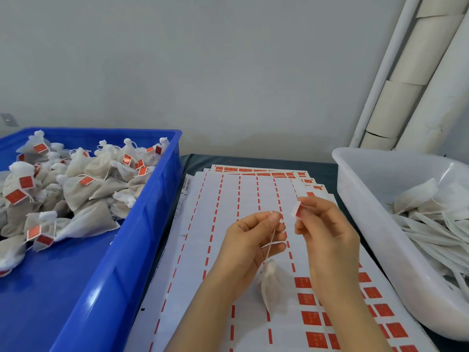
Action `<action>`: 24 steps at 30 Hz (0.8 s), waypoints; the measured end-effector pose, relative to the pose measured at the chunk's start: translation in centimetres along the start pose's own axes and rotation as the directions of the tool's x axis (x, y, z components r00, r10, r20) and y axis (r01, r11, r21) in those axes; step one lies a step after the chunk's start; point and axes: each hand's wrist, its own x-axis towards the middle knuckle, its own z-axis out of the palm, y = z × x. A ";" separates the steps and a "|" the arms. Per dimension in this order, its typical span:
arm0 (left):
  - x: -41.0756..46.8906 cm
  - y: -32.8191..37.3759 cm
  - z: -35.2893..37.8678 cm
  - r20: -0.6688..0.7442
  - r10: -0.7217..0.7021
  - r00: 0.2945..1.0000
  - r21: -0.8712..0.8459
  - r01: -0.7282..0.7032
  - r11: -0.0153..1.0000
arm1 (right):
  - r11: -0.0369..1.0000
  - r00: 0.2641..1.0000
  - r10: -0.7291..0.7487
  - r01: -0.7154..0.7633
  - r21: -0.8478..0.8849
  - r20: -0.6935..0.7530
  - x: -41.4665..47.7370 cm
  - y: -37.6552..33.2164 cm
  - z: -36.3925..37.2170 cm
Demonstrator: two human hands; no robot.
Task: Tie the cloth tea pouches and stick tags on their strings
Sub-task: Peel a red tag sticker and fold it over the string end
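Head view: a person at a packing table, both hands raised over a stack of label sheets.
Left hand (250,240): thumb and forefinger pinch the top of a thin white string (272,237), which crosses the curled lower fingers.
Task's thing: a small off-white cloth tea pouch (270,280), neck gathered, hangs from that string directly below the pinch, just above the sheets.
Right hand (324,224): fingertips pinch a small red-and-white paper tag (297,210), just right of the left pinch and not yet touching the string.
Why held so: the hanging pouch appears to keep the string taut and its free end exposed, so the tag can likely be folded around it.
Under the hands: white sticker sheets (228,224) with red dashed strips; unpeeled red tags remain below and right of the grip, within easy reach.
Left of the grip: a blue plastic crate (142,224) holds tied pouches (96,179) that carry red tags, apparently finished work.
Right of the grip: a translucent white plastic tub (355,199) holds untied pouches (418,196), apparently the supply.
Writing: the tags' print is too small to read; a barcode (187,184) on a sheet edge is illegible.
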 end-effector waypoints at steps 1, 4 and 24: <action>0.1 0.0 0.0 0.002 0.002 1.000 0.006 -0.002 1.000 | 1.000 1.000 -0.005 0.005 -0.005 0.021 -0.3 0.2 0.1; 0.0 -0.2 0.2 0.021 0.005 1.000 0.019 -0.005 1.000 | 0.999 0.997 -0.026 0.028 -0.027 0.076 -1.0 0.3 -0.1; 0.0 -0.5 0.6 -0.030 0.005 1.000 0.037 -0.004 0.999 | 0.999 0.998 0.031 -0.029 -0.030 0.062 -1.4 0.8 0.2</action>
